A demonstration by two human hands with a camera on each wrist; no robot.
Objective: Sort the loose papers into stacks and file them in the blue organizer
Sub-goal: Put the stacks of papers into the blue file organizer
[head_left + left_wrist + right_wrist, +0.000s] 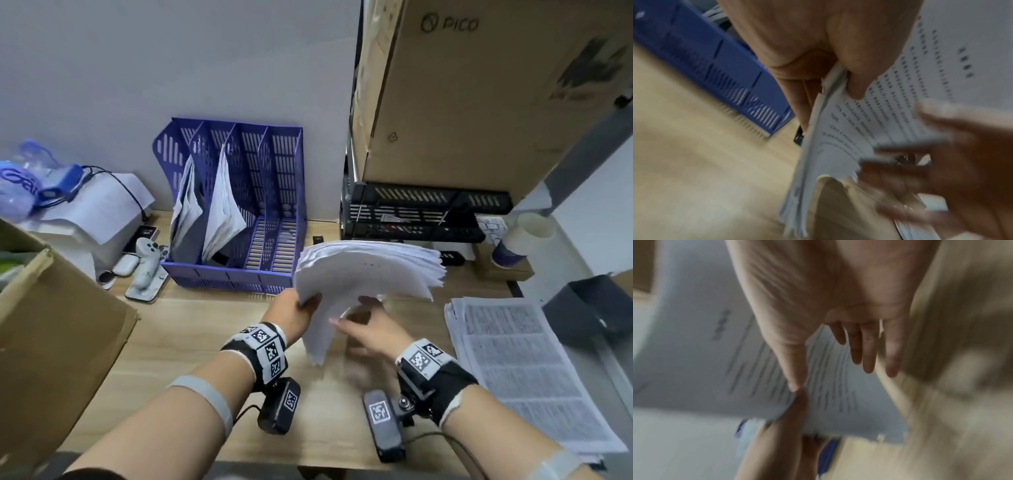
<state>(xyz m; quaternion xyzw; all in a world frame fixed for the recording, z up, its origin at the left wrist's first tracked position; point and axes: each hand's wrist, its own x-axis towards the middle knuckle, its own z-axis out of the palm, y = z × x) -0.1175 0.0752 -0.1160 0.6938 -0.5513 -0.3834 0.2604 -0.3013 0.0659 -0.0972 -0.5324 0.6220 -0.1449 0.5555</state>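
My left hand [301,306] grips a thick stack of white printed papers [366,270] by its near left edge, thumb on top, lifted over the wooden desk; the stack bends and fans to the right. The same stack of papers [900,100] fills the left wrist view, under my thumb. My right hand [363,325] hovers just below the stack with straight fingers [869,353], blurred by motion and holding nothing. The blue organizer [274,192] stands behind at the wall, with papers in its two left slots and its right slots bare. Another pile of printed papers [520,370] lies flat at the desk's right.
A large cardboard box [479,85] sits on black mesh trays [421,212] at back right. Paper cups [520,240] stand beside them. An open cardboard box [51,325] borders the left, with a game controller [147,263], loose sheets and a water bottle [27,178] behind it.
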